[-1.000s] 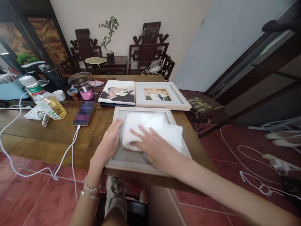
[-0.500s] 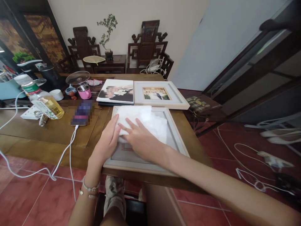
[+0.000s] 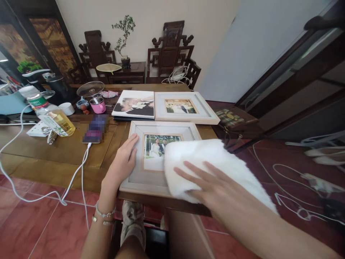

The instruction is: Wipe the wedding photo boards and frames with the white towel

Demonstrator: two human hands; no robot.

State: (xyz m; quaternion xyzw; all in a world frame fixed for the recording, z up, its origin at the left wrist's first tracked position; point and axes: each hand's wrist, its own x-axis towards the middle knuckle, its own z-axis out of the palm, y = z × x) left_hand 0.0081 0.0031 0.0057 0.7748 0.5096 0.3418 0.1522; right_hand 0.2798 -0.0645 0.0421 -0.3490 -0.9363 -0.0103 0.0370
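A picture frame [image 3: 134, 182] with a pale wooden rim lies on the table, and a photo of two people in a garden [image 3: 154, 147] shows inside it. My left hand [image 3: 122, 163] rests along its left rim, fingers stretched out and thumb slightly apart. My right hand [image 3: 207, 183] has a fluffy white cloth [image 3: 196, 153], with the fingers spread over it and the thumb near its lower edge. The cloth covers the right part of the frame and hangs out past its right side.
Behind lie a second picture frame [image 3: 207, 105] and a white photo panel [image 3: 136, 94]. To the left are a phone [image 3: 95, 129] on a white cable, a pink cup [image 3: 98, 107] and a bottle of yellow liquid [image 3: 58, 120]. A plaid bag [image 3: 229, 118] sits beyond the table's right edge.
My right hand has moved the cloth right and towards me, spreading it wider and uncovering the photo. My left hand stays at the frame's left rim.
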